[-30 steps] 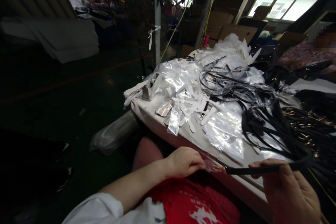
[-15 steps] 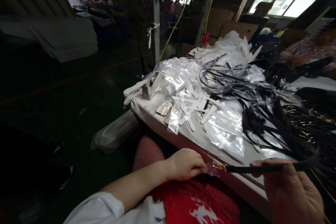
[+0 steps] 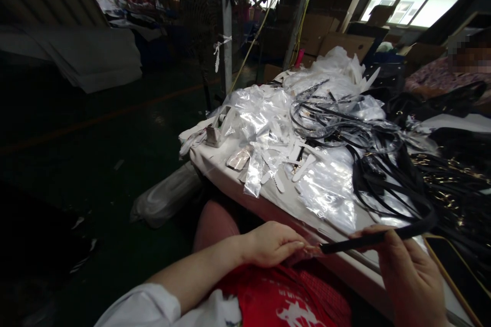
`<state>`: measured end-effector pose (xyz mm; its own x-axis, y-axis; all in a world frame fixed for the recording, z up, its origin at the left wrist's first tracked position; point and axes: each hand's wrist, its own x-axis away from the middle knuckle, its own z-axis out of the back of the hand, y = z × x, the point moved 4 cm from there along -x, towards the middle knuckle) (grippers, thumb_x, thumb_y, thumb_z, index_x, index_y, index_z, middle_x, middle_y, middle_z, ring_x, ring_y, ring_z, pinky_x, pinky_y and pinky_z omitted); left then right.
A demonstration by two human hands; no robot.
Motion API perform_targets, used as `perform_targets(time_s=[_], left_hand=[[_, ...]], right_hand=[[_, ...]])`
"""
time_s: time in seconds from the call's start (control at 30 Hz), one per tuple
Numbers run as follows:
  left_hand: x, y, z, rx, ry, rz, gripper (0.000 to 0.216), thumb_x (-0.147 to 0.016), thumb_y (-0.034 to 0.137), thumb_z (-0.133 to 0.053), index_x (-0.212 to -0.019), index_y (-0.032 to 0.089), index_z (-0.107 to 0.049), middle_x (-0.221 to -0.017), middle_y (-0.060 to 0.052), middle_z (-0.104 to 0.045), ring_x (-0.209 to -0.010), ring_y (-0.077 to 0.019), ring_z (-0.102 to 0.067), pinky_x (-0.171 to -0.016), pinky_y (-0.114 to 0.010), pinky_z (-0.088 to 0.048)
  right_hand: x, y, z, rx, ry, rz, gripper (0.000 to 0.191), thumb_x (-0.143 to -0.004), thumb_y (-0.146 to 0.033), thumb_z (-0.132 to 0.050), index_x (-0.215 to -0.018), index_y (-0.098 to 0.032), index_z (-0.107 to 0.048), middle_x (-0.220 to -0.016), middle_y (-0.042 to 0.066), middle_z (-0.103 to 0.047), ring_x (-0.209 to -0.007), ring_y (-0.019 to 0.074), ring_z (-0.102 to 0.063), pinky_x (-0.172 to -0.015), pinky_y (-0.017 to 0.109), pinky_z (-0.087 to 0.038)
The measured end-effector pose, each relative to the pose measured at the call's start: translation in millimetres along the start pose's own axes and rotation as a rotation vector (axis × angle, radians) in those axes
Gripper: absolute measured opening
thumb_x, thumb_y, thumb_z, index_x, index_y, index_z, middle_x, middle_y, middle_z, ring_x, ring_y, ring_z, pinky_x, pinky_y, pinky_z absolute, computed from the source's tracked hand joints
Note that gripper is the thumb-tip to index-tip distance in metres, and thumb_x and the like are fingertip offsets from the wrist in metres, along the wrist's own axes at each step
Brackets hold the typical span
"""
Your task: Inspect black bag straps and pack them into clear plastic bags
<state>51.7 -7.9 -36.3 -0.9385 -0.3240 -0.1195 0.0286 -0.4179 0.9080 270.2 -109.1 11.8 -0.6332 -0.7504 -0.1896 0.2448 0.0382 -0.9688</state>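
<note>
My right hand (image 3: 410,276) is closed round a thin black strap (image 3: 368,239) that runs level in front of me and curves up to the right. My left hand (image 3: 272,243) pinches a small clear plastic sleeve (image 3: 309,251) at the strap's left end, just below the table's front edge. A heap of more black straps (image 3: 387,179) with gold fittings lies on the white table (image 3: 226,171) to the right. Clear plastic bags (image 3: 264,117) and small white strips (image 3: 305,167) cover the table's middle.
Another person in a patterned top (image 3: 441,79) sits at the far right. Cardboard boxes (image 3: 337,43) stand behind the table. A white post (image 3: 226,20) rises at its far left corner. A full clear bag (image 3: 164,196) lies on the dark floor by the table.
The strap's left end has dropped lower and its gold fitting no longer shows, now under the sleeve and my left fingers. My right hand has shifted slightly left and up along the strap.
</note>
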Motion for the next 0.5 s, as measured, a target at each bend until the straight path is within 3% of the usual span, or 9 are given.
perform_targets(time_s=[0.17,0.3,0.43,0.5], left_hand=[[-5.6,-0.2,-6.5,0.003,0.119,0.004,0.055,-0.104,0.043,-0.023,-0.095,0.014,-0.069,-0.084,-0.005,-0.070,-0.078,-0.0138,-0.064,-0.076,-0.021,-0.046],[-11.6,1.4,-9.6,-0.033,0.280,0.033,0.050,-0.103,0.039,-0.025,-0.097,0.015,-0.068,-0.083,-0.005,-0.068,-0.075,-0.0138,-0.062,-0.071,-0.022,-0.045],[-14.0,-5.8,-12.3,-0.110,0.361,0.101,0.051,-0.103,0.038,-0.024,-0.082,0.016,-0.065,-0.075,-0.005,-0.067,-0.067,-0.0143,-0.062,-0.067,-0.023,-0.045],[-12.7,-11.8,-12.4,-0.183,0.373,0.146,0.047,-0.102,0.037,-0.025,-0.085,0.017,-0.065,-0.074,-0.005,-0.067,-0.066,-0.0151,-0.062,-0.065,-0.023,-0.045]], right_hand=[[-0.6,16.9,-8.8,0.146,-0.011,-0.038,0.039,-0.086,-0.055,-0.062,-0.092,-0.019,-0.074,-0.079,0.007,-0.077,-0.078,0.0245,-0.072,-0.080,0.035,-0.056],[11.7,33.7,-42.8,0.084,-0.147,-0.109,0.041,-0.086,-0.055,-0.060,-0.100,-0.020,-0.076,-0.102,0.008,-0.077,-0.104,0.0287,-0.067,-0.097,0.040,-0.049],[18.8,43.9,-73.9,-0.227,-0.403,-0.367,0.038,-0.076,-0.046,-0.075,-0.106,-0.022,-0.076,-0.115,0.010,-0.073,-0.105,0.0313,-0.067,-0.087,0.042,-0.055],[6.5,43.8,-68.1,-0.448,-0.325,-0.474,0.037,-0.075,-0.044,-0.076,-0.106,-0.024,-0.075,-0.103,0.008,-0.076,-0.094,0.0273,-0.070,-0.080,0.040,-0.058]])
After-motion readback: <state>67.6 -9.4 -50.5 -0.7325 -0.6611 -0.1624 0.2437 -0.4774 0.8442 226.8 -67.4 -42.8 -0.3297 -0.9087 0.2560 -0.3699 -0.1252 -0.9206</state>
